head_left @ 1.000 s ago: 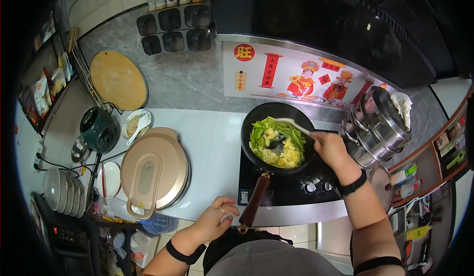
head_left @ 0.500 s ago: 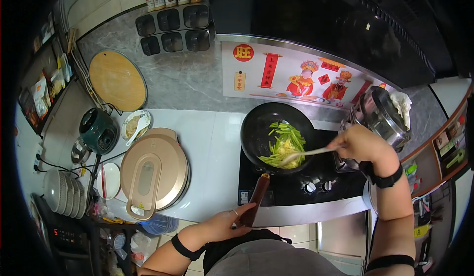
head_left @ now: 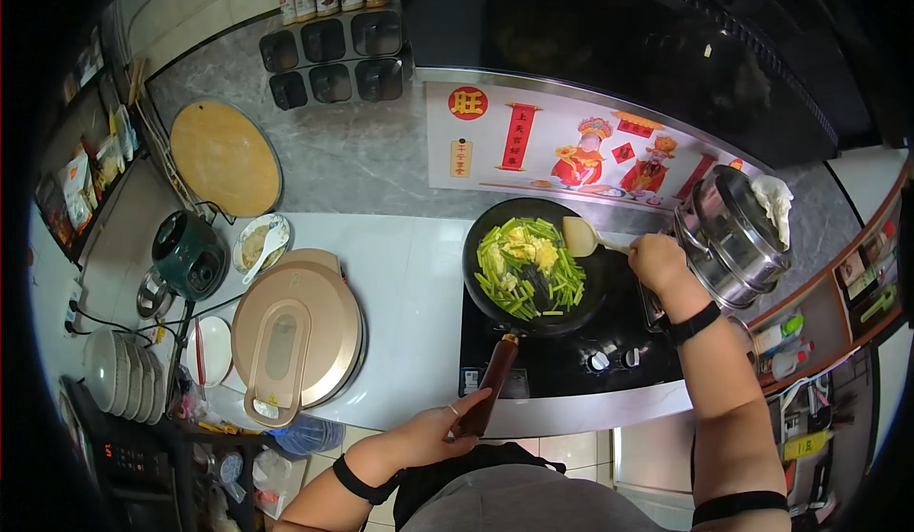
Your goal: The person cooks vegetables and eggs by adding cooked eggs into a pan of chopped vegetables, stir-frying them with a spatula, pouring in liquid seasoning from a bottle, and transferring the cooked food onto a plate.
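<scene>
A black wok [head_left: 592, 304] rests on the left part of the black gas hob [head_left: 552, 361]. My left hand [head_left: 440, 431] is wrapped round its brown wooden handle [head_left: 492, 386]. Inside lie chopped green stalks [head_left: 568, 285] with pieces of yellow egg [head_left: 524, 246] on top, spread out in a ring. In my right hand [head_left: 658, 262] is a pale spatula [head_left: 579, 237], closed round the handle. The spatula's blade stands at the wok's upper right rim, beside the food.
A stacked steel steamer [head_left: 728, 237] stands close to the right of my right hand. On the left of the counter are a gold electric griddle [head_left: 286, 332], a green cooker [head_left: 190, 256] and a bowl with a spoon [head_left: 262, 244]. Overhead hangs a black range hood [head_left: 609, 37].
The spatula has swung from the lower middle of the wok to its upper right rim. The stalks and egg have spread leftward and upward. My left hand stays on the handle.
</scene>
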`<state>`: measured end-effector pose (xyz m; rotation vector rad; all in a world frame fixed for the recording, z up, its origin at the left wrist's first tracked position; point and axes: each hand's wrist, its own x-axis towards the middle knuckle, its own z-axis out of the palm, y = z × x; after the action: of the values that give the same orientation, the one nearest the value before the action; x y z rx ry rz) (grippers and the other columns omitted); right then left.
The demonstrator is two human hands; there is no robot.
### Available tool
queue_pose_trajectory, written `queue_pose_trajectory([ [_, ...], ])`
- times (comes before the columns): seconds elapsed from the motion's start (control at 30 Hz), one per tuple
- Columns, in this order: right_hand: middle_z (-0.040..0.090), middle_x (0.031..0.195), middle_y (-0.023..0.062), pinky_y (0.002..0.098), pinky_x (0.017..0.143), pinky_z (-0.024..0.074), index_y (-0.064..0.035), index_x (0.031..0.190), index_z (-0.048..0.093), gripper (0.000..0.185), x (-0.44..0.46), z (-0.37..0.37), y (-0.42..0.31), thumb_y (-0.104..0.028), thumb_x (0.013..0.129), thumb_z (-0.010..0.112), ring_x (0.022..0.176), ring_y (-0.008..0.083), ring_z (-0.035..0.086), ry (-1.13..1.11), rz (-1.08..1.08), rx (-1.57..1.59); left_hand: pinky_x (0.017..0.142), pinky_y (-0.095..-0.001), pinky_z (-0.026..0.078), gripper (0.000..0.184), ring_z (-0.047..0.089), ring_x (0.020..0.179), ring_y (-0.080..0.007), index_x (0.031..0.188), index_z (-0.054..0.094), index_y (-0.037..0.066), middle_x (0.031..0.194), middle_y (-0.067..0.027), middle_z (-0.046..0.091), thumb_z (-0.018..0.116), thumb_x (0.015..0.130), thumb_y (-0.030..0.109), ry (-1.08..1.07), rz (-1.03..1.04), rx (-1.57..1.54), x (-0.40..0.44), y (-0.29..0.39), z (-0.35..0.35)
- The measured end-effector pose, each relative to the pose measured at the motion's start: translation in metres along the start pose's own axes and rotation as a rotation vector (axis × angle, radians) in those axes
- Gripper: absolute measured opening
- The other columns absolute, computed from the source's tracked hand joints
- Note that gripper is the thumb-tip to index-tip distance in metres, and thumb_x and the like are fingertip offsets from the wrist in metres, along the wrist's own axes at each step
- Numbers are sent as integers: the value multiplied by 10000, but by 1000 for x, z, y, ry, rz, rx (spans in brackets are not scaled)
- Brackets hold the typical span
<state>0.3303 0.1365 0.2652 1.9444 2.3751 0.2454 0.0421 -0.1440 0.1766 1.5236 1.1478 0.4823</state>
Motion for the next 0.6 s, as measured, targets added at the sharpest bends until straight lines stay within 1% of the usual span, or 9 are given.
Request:
queue_pose_trajectory([
  [0.07,654,895,183,408,808,495,-91,895,701,262,17,19,7,-263,785,537,872,322,633,-95,-26,74,692,-324,461,743,591,754,-237,1436,184,143,928,-139,620,599,819,156,1,6,-10,-1,-2,1],
  [0.13,659,889,171,387,802,495,-93,909,701,250,28,40,6,-259,766,580,858,316,634,-88,-90,157,692,-323,461,745,589,751,-234,1438,182,148,918,-138,619,599,820,156,6,-1,9,-1,-2,2],
  [0.2,658,848,177,376,777,497,-98,918,701,235,22,41,-10,-232,738,632,798,313,638,-126,-185,625,691,-321,460,747,588,748,-231,1440,180,154,907,-137,619,598,821,157,10,-7,32,-2,-1,1],
  [0.27,658,816,171,366,731,501,-105,932,700,239,11,23,-17,-202,717,663,741,304,636,-82,-275,607,696,-275,454,741,559,782,-168,1436,206,129,950,-98,588,615,820,100,4,-12,-1,-1,-1,1],
  [0.33,658,803,154,355,698,505,-123,946,700,239,-9,-13,-20,-194,724,647,711,304,633,-62,-440,523,703,-273,452,743,558,788,-166,1437,205,137,949,-97,588,616,820,101,0,-20,-12,-2,1,0],
  [0.43,654,770,133,371,666,507,-147,931,705,226,-44,-68,-19,-189,719,636,693,307,627,-172,-444,394,716,-274,452,744,556,800,-164,1439,202,148,952,-94,589,615,822,100,0,-25,-11,-2,2,0],
  [0.53,642,719,116,400,641,508,-163,890,706,201,-51,-40,-15,-195,710,623,669,310,621,-70,-580,223,724,-280,454,742,558,807,-165,1440,198,149,963,-93,593,612,826,97,-4,-20,-8,-1,0,1],
  [0.57,642,699,122,395,606,515,-150,899,703,203,-53,-32,-19,-163,708,635,625,305,617,56,-563,121,726,-283,455,741,560,810,-167,1440,196,147,972,-94,595,611,828,95,-12,-13,-22,-1,0,2],
  [0.6,642,699,122,395,606,515,-150,899,703,203,-48,-22,-19,-163,708,635,625,305,617,56,-558,122,726,-283,455,741,560,810,-167,1440,196,147,972,-94,595,611,828,95,-17,-12,-19,-1,-1,2],
])
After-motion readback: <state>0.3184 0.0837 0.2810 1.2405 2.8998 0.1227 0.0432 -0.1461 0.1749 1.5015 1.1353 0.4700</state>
